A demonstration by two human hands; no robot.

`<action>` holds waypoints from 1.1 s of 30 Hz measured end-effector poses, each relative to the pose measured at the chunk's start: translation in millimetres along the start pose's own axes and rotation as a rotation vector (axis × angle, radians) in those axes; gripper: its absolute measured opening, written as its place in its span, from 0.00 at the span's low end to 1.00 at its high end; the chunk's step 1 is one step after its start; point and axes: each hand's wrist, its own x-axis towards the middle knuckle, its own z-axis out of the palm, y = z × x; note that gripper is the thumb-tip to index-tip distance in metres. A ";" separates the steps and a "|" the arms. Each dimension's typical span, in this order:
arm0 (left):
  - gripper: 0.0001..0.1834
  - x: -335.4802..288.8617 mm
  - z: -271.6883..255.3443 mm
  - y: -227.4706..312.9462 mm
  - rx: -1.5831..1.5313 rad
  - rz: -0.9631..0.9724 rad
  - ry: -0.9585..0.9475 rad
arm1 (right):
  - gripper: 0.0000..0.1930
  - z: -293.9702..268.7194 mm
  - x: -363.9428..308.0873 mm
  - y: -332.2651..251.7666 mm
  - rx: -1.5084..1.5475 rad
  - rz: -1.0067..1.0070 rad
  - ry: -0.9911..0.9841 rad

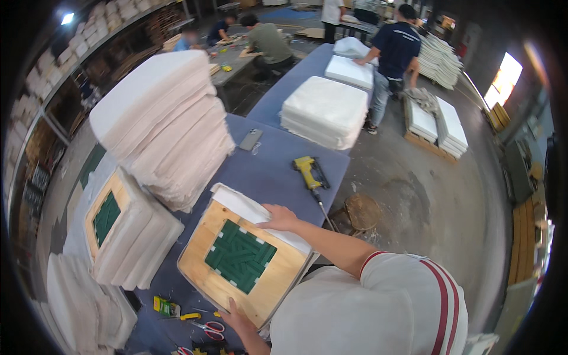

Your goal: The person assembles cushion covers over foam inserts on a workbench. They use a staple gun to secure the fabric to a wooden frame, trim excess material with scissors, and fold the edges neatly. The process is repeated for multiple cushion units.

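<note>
"So, what sits between the two hands?"

"You have a square, pale plywood panel (278, 278) there, with dark green woven webbing (239, 257) filling its opening and a soft white padding layer (236, 202) showing along the far edge."

"And the grip?"

"Your left hand (239, 322) grasps the panel's edge, digits showing on the wood. Your right hand (279, 219) lies on the white padding at the opposite edge; whether its fingers pinch it, you can't tell."

"What's close by?"

"Just left of your left hand are red-handled metal scissors (213, 331), then a small yellow cutter (190, 316) and a green-and-yellow box (166, 306). Beyond your right hand, a yellow-and-black nail gun (307, 171) lies on the blue-grey covered table (260, 168)."

"Farther out?"

"Past your right hand, toward the left, rises a tall stack of white padding (160, 127); straight beyond that hand, you have a grey phone (251, 139)."
</note>
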 end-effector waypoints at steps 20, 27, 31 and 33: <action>0.45 -18.8 124.0 21.9 1.120 0.095 -0.785 | 0.58 -170.7 -157.6 -188.3 -0.084 -1.070 -0.235; 0.29 -109.5 179.2 116.4 0.631 0.335 -0.771 | 0.42 -71.2 -73.7 -180.0 -0.470 -1.656 -0.238; 0.20 -167.3 149.8 163.4 0.522 0.577 -0.520 | 0.45 -63.8 -28.2 -198.1 -0.441 -1.630 -0.200; 0.17 -191.1 119.5 165.2 0.443 0.663 -0.161 | 0.48 -68.2 -4.8 -207.5 -0.473 -1.536 -0.239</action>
